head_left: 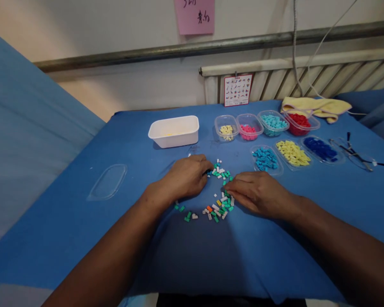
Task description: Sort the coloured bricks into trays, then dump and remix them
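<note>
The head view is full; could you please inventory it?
Table: one, blue cover, centre
Bricks: dozens, mostly green and white, table's middle
White tub: one, white, behind bricks
Clear tubs: four, clear, back right
Trays: three, clear, before those
Pieces: many, yellow, pink, blue, red, inside both
Lid: one, clear, table's left
Thin items: count unclear, black, right of trays
Cloth: one, yellow, back right
Radiator: one, cream, back right
Card: one, red-edged white, on radiator
Wall: one, white, back
Pipe: one, grey, along wall
Note: one, pink, on wall
Cords: two, pale, upper right
Curtain: one, blue, left
Left hand: one, bare, at bricks
Right hand: one, bare, at bricks
</note>
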`<state>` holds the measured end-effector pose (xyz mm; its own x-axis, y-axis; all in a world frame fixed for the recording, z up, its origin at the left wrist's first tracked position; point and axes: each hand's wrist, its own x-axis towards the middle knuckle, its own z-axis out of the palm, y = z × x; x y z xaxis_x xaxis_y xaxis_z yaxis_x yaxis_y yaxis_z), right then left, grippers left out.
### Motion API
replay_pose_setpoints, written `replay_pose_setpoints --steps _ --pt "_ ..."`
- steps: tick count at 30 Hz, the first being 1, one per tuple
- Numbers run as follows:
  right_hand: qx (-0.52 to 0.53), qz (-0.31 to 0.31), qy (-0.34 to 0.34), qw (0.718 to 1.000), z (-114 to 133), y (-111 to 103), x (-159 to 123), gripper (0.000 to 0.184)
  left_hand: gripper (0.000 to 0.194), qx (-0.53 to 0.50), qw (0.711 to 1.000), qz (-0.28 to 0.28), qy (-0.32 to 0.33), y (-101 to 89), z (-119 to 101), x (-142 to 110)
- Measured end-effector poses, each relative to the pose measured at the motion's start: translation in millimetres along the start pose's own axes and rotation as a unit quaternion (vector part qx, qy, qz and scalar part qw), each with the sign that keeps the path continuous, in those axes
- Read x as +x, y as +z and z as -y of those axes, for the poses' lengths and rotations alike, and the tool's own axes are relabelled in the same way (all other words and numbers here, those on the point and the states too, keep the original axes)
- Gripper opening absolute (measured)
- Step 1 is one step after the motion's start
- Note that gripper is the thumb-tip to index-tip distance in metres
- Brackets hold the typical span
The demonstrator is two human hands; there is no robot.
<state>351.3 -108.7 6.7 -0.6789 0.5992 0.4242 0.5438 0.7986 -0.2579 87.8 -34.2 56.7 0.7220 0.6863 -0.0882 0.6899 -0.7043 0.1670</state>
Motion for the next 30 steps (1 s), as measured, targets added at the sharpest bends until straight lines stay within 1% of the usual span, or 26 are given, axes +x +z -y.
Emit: replay_pose_setpoints --steps 4,10,15,18,27,30 --pt "0.000 0.003 -0.002 1.000 -1.2 -0.1 -0.7 0.027 0.033 0.000 1.000 -0.006 0.009 1.9 4.9 -2.4" --pt "0.018 -0.003 0.001 1.000 -1.9 1.2 -2.2 0.025 0.039 0.004 1.000 -0.026 -0.004 7.8 13.7 -7.5" --pt "0.030 0.002 0.006 1.000 -0.7 0.3 -1.6 0.022 0.040 -0.019 0.999 -0.042 0.007 7.2 7.9 -7.7" --pt "0.028 0.000 0.005 1.000 0.2 -0.8 -0.8 0.023 0.037 -0.019 0.999 -0.033 0.007 6.3 3.7 -6.6" --pt "0.026 0.006 0.005 1.000 -0.9 -0.4 -1.4 0.023 0.026 0.059 0.998 -0.002 0.016 5.0 9.2 -2.2" --pt "0.028 0.012 0.008 1.000 -1.2 0.4 -1.9 0.023 0.027 0.095 0.995 -0.015 0.040 4.2 8.3 -1.1"
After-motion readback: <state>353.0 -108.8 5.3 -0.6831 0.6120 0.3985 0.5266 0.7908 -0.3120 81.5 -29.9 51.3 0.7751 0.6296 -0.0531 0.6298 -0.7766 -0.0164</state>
